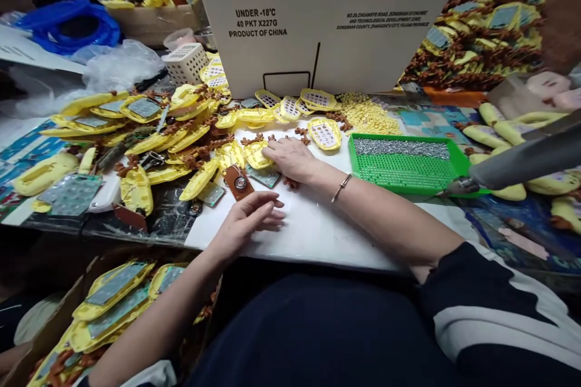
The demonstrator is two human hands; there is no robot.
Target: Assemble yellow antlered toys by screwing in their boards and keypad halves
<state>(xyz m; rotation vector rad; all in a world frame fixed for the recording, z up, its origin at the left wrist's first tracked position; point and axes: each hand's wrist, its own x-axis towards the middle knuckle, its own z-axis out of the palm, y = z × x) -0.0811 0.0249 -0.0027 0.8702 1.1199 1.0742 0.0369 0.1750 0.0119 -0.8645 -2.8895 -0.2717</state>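
My right hand (290, 159) reaches over the white work surface, its fingertips closed on the edge of a small yellow plastic shell (256, 156). A green circuit board (263, 176) lies just below that shell. My left hand (245, 222) is nearer the front edge, fingers loosely stretched and apart, with nothing in it. Just beyond its knuckles lies a brown piece with a round metal part (239, 182). More yellow shells with brown antler-like pieces lie to the left. A yellow shell with a dotted white face (325, 134) rests to the right of my right hand.
A green tray (408, 182) of small silvery screws stands at right, with a grey powered screwdriver (521, 157) over its corner. Behind are loose yellow buttons (367, 113) and a tall white carton (318, 42). Yellow shells heap at left (149, 127); a box of them (113, 302) sits below.
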